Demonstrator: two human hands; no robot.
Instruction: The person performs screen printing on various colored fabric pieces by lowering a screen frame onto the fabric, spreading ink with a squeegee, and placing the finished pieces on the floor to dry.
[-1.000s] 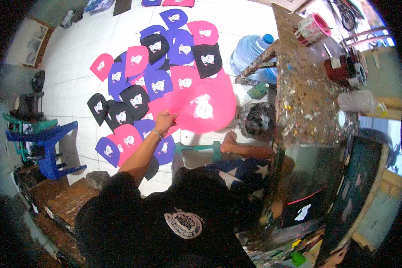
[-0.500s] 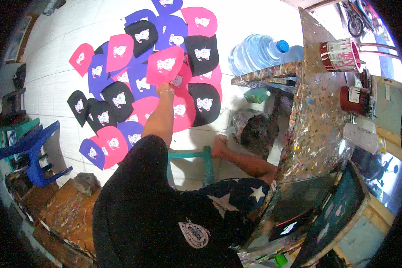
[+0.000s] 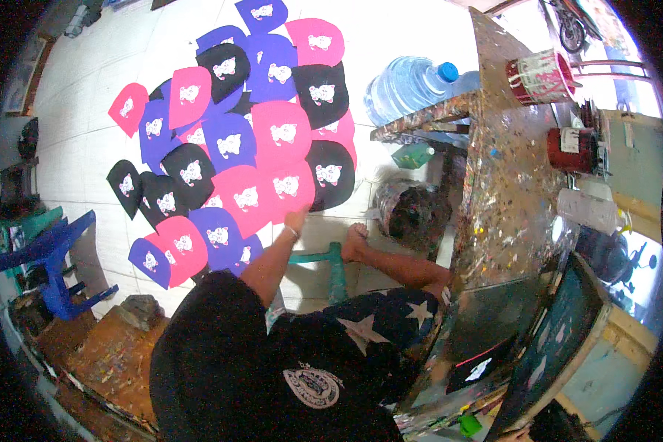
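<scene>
My left hand (image 3: 295,221) reaches out over the floor, its blurred fingers at the near edge of a pink rounded fabric piece (image 3: 289,193) with a white cartoon animal print. It appears to hold nothing. Just beyond lies another pink piece (image 3: 282,132), flat among overlapping black pieces (image 3: 330,175), purple pieces (image 3: 229,141) and more pink ones, all with a similar print. At the lower edge a small bit of skin, perhaps my right hand (image 3: 519,435), shows by a hinged frame (image 3: 541,368); its fingers cannot be made out.
A paint-spattered table (image 3: 512,199) stands at right, with a red-streaked paint bucket (image 3: 541,77) and a dark red can (image 3: 573,150). Beside it are a large water bottle (image 3: 409,88) and a green stool (image 3: 337,272). A blue stool (image 3: 51,265) lies at left. A black piece (image 3: 482,367) rests under the frame.
The pink piece that my left hand held now lies flat on the others. My left hand has let go and drawn back toward me. The view has shifted slightly.
</scene>
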